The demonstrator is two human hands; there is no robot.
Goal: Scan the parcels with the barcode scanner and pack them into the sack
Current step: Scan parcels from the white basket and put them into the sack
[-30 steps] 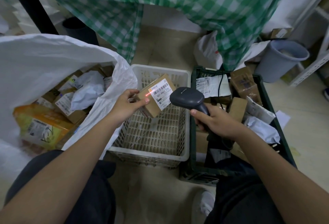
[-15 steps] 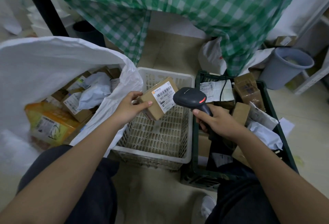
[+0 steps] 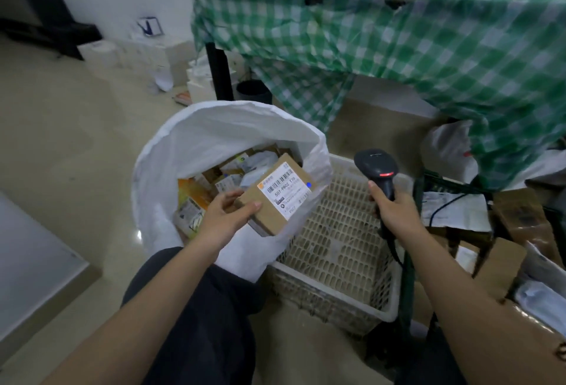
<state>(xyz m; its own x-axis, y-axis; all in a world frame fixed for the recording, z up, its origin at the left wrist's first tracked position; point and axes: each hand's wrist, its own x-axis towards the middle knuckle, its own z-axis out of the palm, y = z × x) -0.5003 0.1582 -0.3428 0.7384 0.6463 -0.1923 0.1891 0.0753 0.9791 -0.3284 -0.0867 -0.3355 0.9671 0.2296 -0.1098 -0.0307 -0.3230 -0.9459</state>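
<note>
The cardboard parcel (image 3: 277, 193) has moved from over the white basket (image 3: 337, 240) to above the open sack (image 3: 220, 136), pinched by the left hand (image 3: 222, 219). Rightward, the right hand (image 3: 395, 211) grips the upright barcode scanner (image 3: 378, 170).

Both arms are stretched forward, each hand gripping something.

The left hand (image 3: 225, 219) is held palm-up, thumb laid across the top of a cardboard parcel (image 3: 277, 193) and fingers curled beneath it. The right hand (image 3: 395, 216) is wrapped round the handle of a barcode scanner (image 3: 378, 170), which is kept upright. Both forearms are bare.
</note>
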